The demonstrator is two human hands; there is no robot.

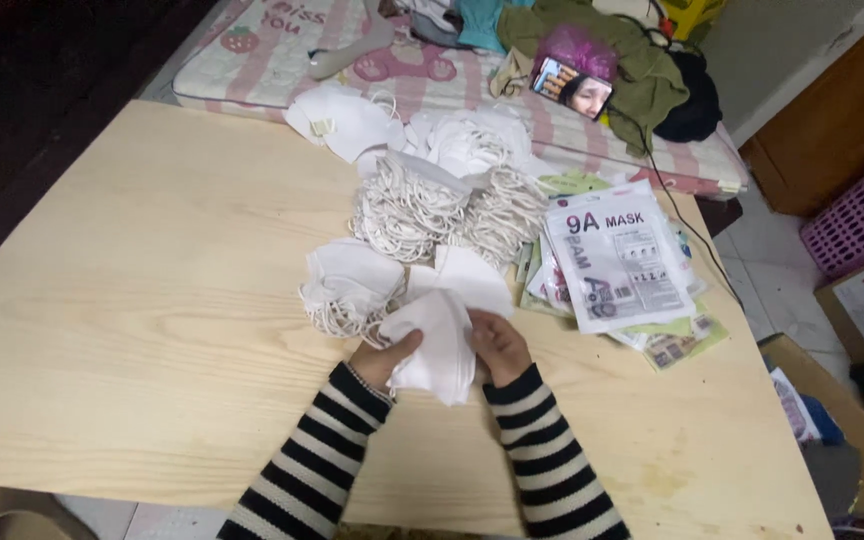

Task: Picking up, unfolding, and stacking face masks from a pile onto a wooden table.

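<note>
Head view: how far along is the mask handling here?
Done: nothing clearly packed that I can tell; printed pouches lie stacked at right. In hand: left hand and right hand grip one white mask. Left: loose masks and a big pile on the table.

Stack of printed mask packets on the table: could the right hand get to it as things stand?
Probably yes. The packets lie just beyond and to the right of the right hand, with bare table between. But both hands, left too, are holding a white mask.
</note>
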